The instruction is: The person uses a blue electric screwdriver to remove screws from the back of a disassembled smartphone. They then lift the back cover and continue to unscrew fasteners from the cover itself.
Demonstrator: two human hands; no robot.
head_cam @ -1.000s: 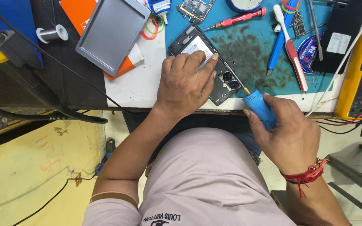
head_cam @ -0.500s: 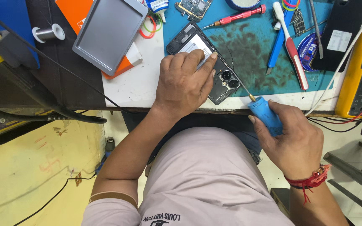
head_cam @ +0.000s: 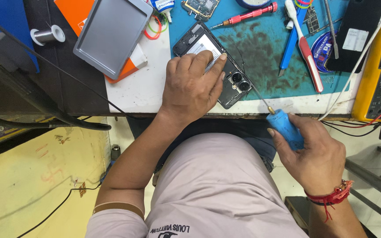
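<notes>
L hand (head_cam: 193, 84) flat, fingers spread, pressing opened phone (head_cam: 234, 81) on blue mat (head_cam: 265, 53). R hand (head_cam: 312, 154) grips blue screwdriver (head_cam: 283, 128) at bench edge (head_cam: 146, 94), tip nr phone corner. Yellow floor (head_cam: 31, 185) below L.

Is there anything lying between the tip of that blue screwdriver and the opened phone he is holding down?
Nothing visible does. The blue-handled screwdriver in the right hand points its thin shaft across bare mat toward the camera end of the opened phone. The left hand covers the phone's middle, away from that corner.
</notes>
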